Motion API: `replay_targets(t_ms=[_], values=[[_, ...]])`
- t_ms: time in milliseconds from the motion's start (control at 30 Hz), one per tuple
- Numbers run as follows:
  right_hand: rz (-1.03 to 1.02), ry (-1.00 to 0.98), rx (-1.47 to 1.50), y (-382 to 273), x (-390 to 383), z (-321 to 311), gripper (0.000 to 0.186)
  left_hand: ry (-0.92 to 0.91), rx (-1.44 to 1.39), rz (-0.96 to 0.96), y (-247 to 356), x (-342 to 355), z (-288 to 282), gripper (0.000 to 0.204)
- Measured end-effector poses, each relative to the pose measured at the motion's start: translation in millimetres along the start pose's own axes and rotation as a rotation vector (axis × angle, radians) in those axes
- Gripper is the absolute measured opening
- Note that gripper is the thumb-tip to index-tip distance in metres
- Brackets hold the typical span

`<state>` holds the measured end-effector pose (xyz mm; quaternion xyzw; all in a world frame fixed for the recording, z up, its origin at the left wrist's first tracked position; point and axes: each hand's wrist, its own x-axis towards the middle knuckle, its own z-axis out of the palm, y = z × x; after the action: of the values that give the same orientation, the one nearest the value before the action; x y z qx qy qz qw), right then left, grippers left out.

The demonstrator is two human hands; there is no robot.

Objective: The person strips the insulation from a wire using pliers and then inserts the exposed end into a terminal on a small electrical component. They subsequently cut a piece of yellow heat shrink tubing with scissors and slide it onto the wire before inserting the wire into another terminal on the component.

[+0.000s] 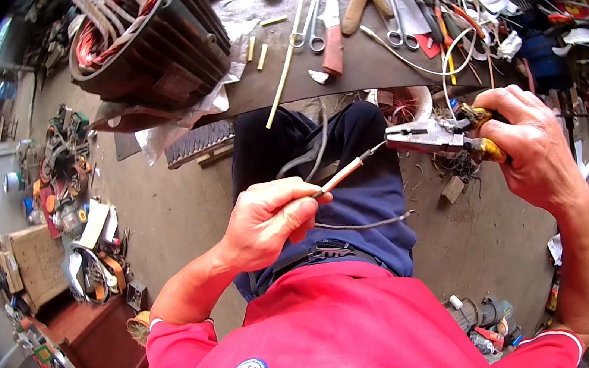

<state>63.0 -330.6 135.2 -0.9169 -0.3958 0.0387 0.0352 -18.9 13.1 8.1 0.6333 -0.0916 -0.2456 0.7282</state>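
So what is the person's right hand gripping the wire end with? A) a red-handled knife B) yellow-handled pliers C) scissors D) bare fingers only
B: the right hand holds yellow-handled pliers whose jaws close on the tip of the wire that the left hand pinches, while the scissors and the red-handled knife lie untouched on the bench.

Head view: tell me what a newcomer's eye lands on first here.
At centre, the left hand pinches a wire with a bared copper end, and the right hand grips yellow-handled pliers whose jaws meet the wire's tip. At upper left, a dark finned motor housing with exposed copper windings sits on the workbench. Scissors and a red-handled knife lie further along the bench.
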Motion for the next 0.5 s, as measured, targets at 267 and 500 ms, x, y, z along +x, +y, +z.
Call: replay_targets(t_ms=[267,500], values=[[0.420,0.146,0.090,66.9,48.1,104.2,0.024,0.252,-0.478,-0.068,-3.8,3.8,9.9,0.025],[0.453,0.218,-0.099,98.5,102.5,157.1,0.027,0.357,-0.518,-0.002,-2.3,3.3,9.5,0.022]])
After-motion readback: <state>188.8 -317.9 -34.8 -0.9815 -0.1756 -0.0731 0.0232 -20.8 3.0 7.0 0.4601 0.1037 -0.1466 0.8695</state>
